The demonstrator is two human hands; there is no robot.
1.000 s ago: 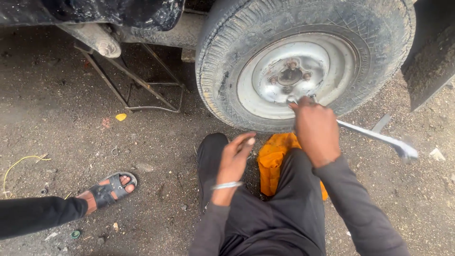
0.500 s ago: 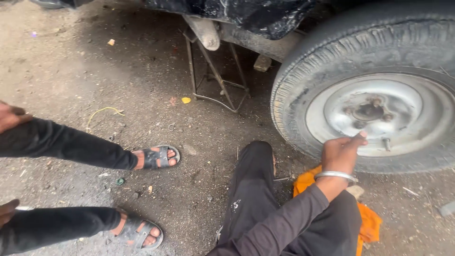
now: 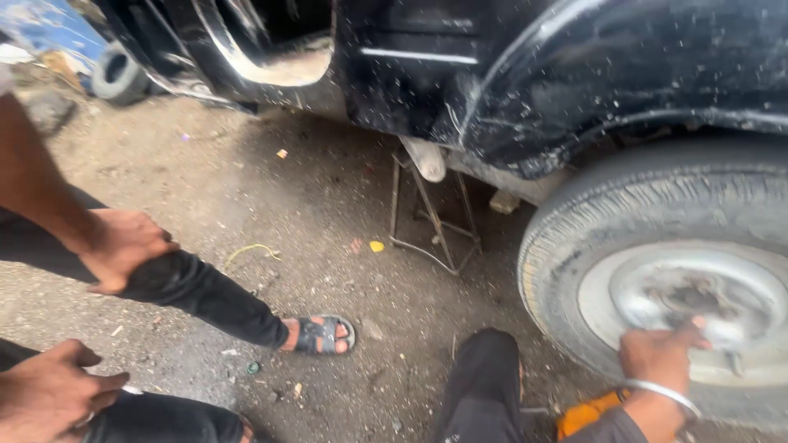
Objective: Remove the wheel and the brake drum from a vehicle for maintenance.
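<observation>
My left hand (image 3: 661, 357), with a silver bangle on the wrist, rests its fingers on the grey steel rim (image 3: 706, 299) of a car wheel, just below the hub. Nothing shows in its grip. The black tyre (image 3: 574, 238) surrounds the rim at the right, under the black car body (image 3: 574, 74). My knee in dark trousers (image 3: 484, 385) is bent beside the tyre. My right hand is out of view.
A second person squats at the left, with one hand (image 3: 123, 246) on a knee, the other hand (image 3: 49, 394) lower down, and a sandalled foot (image 3: 320, 335). A metal frame stand (image 3: 431, 221) sits under the car. An orange cloth (image 3: 587, 414) lies by my leg.
My view has swung left and up. My left hand moved from my knee to the rim. My right hand and the wheel wrench have left the view.
</observation>
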